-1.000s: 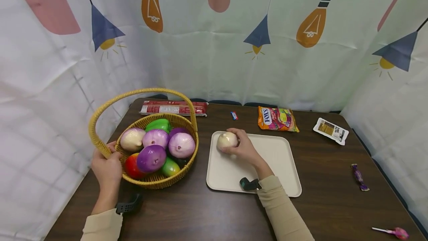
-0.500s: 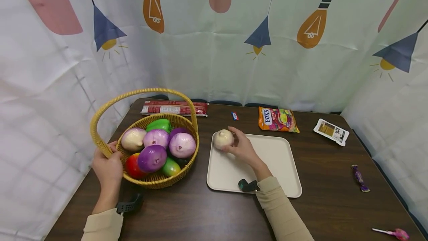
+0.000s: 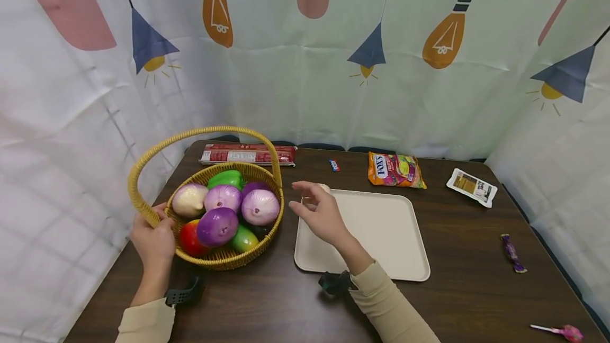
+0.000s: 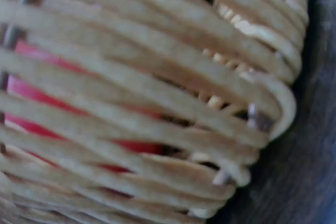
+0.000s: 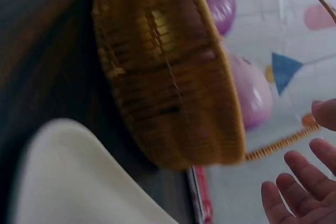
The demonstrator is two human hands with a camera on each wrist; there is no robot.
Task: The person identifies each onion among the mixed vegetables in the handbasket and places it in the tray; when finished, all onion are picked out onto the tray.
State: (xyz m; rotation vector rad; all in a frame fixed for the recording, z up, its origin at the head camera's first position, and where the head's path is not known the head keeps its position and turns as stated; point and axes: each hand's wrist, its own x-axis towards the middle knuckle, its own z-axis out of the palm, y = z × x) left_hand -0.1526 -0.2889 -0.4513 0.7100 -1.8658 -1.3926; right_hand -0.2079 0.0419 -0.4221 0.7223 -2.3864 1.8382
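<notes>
My left hand grips the basket rim. Right hand hangs open; I'd reach in slowly for one onion.

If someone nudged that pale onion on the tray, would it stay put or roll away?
Probably it would roll: the pale onion, mostly hidden behind the right hand, looks rounded, and the tray seems smooth and flat. The tray's raised rim would likely stop it. Its even, glossy look, like those in the basket, hints at a light plastic toy.
</notes>
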